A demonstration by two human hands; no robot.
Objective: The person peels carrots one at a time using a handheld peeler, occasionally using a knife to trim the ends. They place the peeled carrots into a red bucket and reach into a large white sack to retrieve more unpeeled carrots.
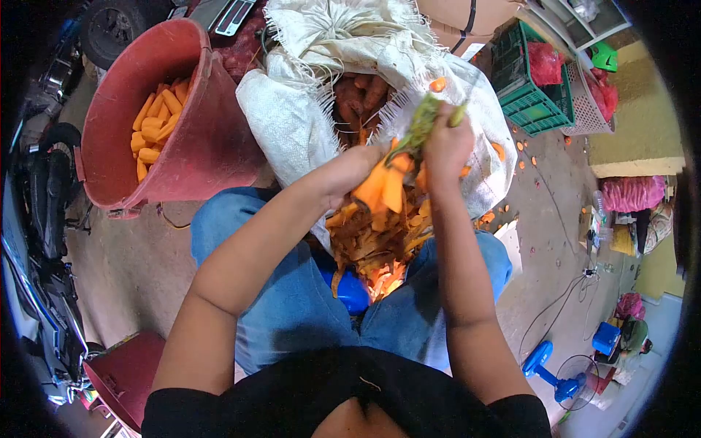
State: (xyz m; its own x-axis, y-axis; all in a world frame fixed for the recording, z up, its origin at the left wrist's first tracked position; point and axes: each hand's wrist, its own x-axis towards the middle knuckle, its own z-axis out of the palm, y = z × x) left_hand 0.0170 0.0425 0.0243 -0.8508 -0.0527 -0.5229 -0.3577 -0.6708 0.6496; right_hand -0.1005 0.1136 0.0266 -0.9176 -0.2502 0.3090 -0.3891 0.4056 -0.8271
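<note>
A grey floor [544, 197] is seen, with a green crate [520, 73] set on it. To the crate's right, a yellow wall [635, 120] is seen; to its left, a cardboard box [500, 20] is placed. Nearer than the crate, a blue fan [568, 385] and loose cables [588, 273] are seen on the floor.

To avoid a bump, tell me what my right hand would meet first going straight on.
Probably the small orange piece seen against the white sack; depth is unclear, so the right hand may pass above it.
</note>
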